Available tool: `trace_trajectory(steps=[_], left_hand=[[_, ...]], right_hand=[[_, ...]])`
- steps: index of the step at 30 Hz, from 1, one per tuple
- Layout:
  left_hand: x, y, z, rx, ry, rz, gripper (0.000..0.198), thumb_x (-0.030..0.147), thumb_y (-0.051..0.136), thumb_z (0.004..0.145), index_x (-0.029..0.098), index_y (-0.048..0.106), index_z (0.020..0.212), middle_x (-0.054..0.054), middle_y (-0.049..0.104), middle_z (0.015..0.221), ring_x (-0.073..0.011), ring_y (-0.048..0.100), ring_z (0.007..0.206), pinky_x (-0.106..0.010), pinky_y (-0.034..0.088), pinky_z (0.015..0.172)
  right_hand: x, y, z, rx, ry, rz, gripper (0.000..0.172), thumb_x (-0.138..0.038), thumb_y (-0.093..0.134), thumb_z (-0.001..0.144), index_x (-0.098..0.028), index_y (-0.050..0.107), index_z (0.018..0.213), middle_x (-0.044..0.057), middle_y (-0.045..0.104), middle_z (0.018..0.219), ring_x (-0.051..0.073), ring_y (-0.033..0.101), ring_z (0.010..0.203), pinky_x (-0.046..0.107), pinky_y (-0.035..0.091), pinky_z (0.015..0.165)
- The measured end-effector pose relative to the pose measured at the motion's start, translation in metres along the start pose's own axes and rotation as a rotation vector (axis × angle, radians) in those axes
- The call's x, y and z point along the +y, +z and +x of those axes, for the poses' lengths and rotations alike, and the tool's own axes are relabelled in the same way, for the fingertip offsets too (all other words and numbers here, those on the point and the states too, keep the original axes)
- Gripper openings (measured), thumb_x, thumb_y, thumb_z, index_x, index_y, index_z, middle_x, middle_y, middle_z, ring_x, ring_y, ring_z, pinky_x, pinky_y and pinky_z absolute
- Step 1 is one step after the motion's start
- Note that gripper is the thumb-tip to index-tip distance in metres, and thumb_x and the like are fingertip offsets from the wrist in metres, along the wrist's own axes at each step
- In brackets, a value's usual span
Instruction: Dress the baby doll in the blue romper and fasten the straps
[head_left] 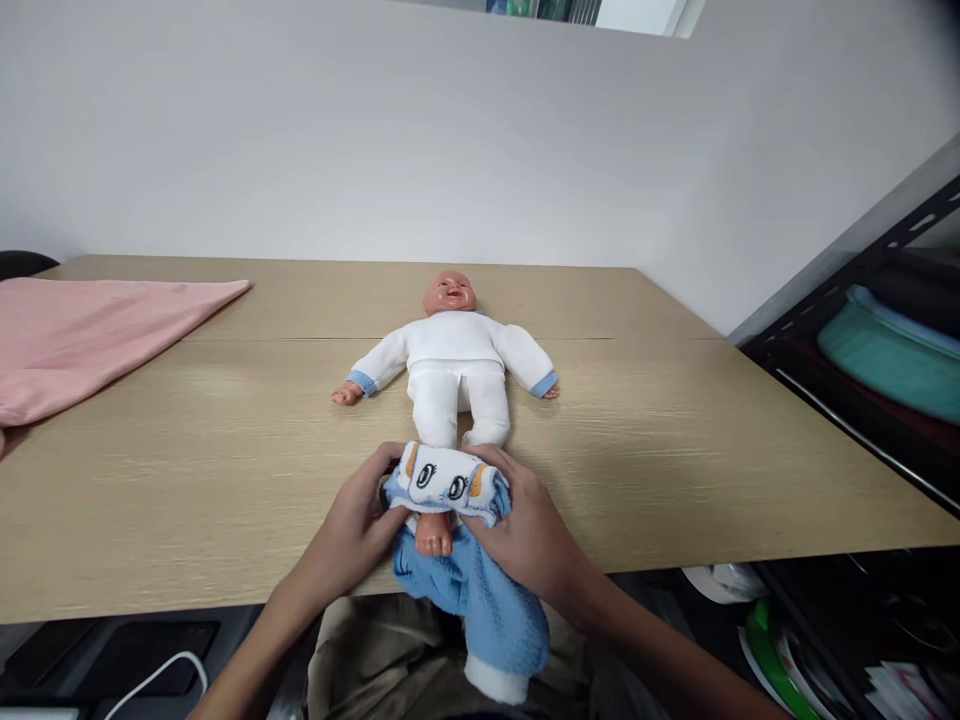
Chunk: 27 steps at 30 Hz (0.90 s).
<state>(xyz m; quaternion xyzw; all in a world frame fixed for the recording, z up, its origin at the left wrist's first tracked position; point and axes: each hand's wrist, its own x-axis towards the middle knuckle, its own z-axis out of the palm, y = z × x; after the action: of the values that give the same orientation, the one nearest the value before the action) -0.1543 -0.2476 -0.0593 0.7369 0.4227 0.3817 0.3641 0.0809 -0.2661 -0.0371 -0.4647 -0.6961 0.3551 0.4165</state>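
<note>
A baby doll (456,340) in a white top with blue cuffs lies face up, its head away from me. Around its lower legs is a blue and white fluffy garment (504,620) with two embroidered eyes on its rolled white part. One doll foot sticks out below that roll. My left hand (367,520) grips the roll's left side, and my right hand (521,520) has its right side between thumb and fingers. The lower part of the garment hangs over the table's front edge.
A pink cloth (90,340) lies on the wooden table (637,440) at the left. Behind the table stands a white wall. A dark shelf (840,420) with a teal item is on the right. A white cable (161,665) is below at the left.
</note>
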Motion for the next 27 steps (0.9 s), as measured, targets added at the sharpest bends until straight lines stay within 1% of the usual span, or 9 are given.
trace_trajectory(steps=[6,9,11,14,17,19,23,25,27], left_hand=[[-0.003,-0.013,0.010,-0.092,0.022,0.024,0.014,0.022,0.056,0.101,0.020,0.064,0.112,-0.004,0.071,0.102,-0.0206,0.064,0.091,-0.031,0.054,0.087],[0.001,-0.025,0.017,-0.174,0.033,0.041,0.014,0.028,0.058,0.103,0.020,0.069,0.108,-0.005,0.074,0.102,-0.0227,0.066,0.093,-0.033,0.055,0.090],[0.006,-0.036,0.026,-0.255,0.072,0.043,0.014,0.032,0.062,0.102,0.021,0.072,0.103,-0.006,0.075,0.102,-0.0244,0.068,0.096,-0.034,0.055,0.093],[0.012,-0.052,0.040,-0.384,0.093,0.019,0.017,0.034,0.069,0.099,0.024,0.079,0.109,-0.009,0.079,0.114,-0.0282,0.072,0.110,-0.037,0.056,0.101],[0.013,-0.063,0.049,-0.467,0.049,-0.028,0.035,0.034,0.084,0.089,0.028,0.082,0.123,-0.010,0.079,0.130,-0.0336,0.070,0.127,-0.043,0.055,0.110],[0.012,-0.066,0.049,-0.486,0.019,-0.064,0.045,0.035,0.088,0.085,0.030,0.080,0.130,-0.010,0.079,0.134,-0.0345,0.069,0.131,-0.045,0.054,0.112],[0.003,-0.070,0.042,-0.451,-0.032,-0.086,0.034,0.041,0.068,0.101,0.028,0.079,0.131,-0.009,0.078,0.135,-0.0301,0.073,0.122,-0.040,0.057,0.106],[0.000,-0.072,0.039,-0.417,-0.042,-0.063,0.031,0.043,0.063,0.104,0.025,0.080,0.122,-0.010,0.080,0.124,-0.0285,0.074,0.114,-0.038,0.058,0.103],[0.004,-0.075,0.038,-0.369,-0.035,-0.021,0.028,0.044,0.064,0.104,0.024,0.078,0.117,-0.009,0.079,0.117,-0.0279,0.073,0.111,-0.038,0.058,0.102]], right_hand=[[0.003,-0.005,0.003,-0.075,-0.080,-0.114,0.042,-0.001,0.064,0.077,-0.023,0.071,0.113,0.005,0.076,0.113,0.023,0.072,0.103,0.032,0.054,0.089],[0.001,-0.016,0.010,-0.190,-0.152,-0.181,0.035,-0.002,0.061,0.081,-0.022,0.073,0.107,0.005,0.077,0.106,0.022,0.072,0.098,0.031,0.054,0.085],[0.001,-0.025,0.020,-0.284,-0.227,-0.185,0.032,-0.004,0.062,0.085,-0.021,0.075,0.110,0.006,0.077,0.112,0.022,0.072,0.104,0.032,0.054,0.090],[0.002,-0.039,0.038,-0.420,-0.226,-0.082,0.025,-0.023,0.079,0.089,-0.020,0.077,0.114,0.007,0.077,0.120,0.024,0.072,0.109,0.034,0.056,0.095],[0.000,-0.050,0.049,-0.491,-0.050,0.038,0.052,-0.048,0.091,0.082,-0.021,0.075,0.123,0.005,0.081,0.114,0.024,0.075,0.102,0.036,0.059,0.091],[-0.004,-0.055,0.048,-0.476,-0.033,0.024,0.055,-0.051,0.087,0.086,-0.022,0.073,0.130,0.004,0.081,0.116,0.025,0.075,0.103,0.037,0.059,0.094],[-0.005,-0.066,0.029,-0.328,-0.104,-0.100,0.038,-0.048,0.073,0.098,-0.020,0.074,0.124,0.006,0.077,0.118,0.026,0.070,0.109,0.039,0.055,0.101],[0.000,-0.070,0.017,-0.293,-0.066,-0.050,0.032,-0.047,0.067,0.103,-0.019,0.072,0.116,0.005,0.073,0.112,0.023,0.067,0.107,0.037,0.053,0.102],[0.008,-0.072,0.006,-0.294,0.004,0.103,0.031,-0.049,0.064,0.105,-0.019,0.067,0.110,0.003,0.067,0.102,0.019,0.064,0.099,0.033,0.053,0.095]])
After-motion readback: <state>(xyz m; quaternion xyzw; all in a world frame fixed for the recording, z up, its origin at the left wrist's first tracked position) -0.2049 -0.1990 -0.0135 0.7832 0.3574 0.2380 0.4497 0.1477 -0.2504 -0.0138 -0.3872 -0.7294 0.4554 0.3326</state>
